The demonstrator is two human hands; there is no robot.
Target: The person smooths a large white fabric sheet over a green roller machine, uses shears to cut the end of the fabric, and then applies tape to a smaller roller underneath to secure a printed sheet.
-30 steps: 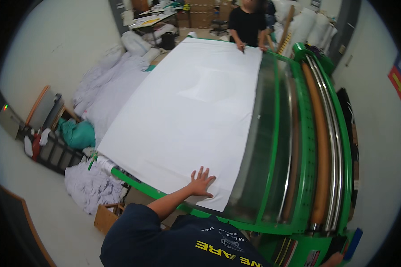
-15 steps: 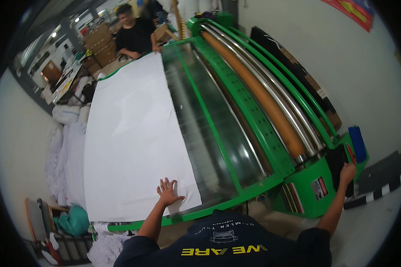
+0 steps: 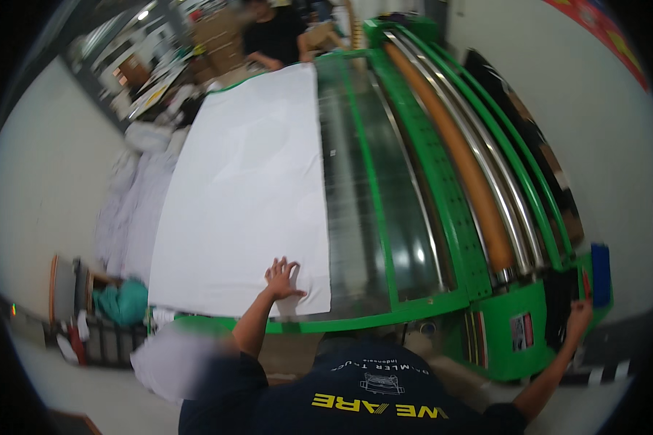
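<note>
A wide white sheet, cloth-like [image 3: 232, 174], lies spread over the dark, glossy bed [image 3: 352, 239] of a green-framed roller machine [image 3: 432, 308]. My left hand [image 3: 281, 280] rests on the sheet close to its near right corner, fingers spread and nothing gripped. Off to the right, my right hand [image 3: 580, 315] is closed at the machine's green end housing, beside a black cloth-like piece [image 3: 561, 297]. Just above its fingers stands a thin red object [image 3: 586, 283]. Whether the hand grips that or something else is hidden.
At the far end of the bed a person in black [image 3: 276, 36] has hands at the sheet's edge. An orange-brown roller [image 3: 461, 156] and shiny metal rollers run along the machine's right. Pale fabric heaps [image 3: 141, 203] and a teal bundle [image 3: 123, 301] stand left.
The whole view has shifted, so the machine's far end sits farther right in the picture. Both my hands keep about the same places on the sheet and at the machine.
</note>
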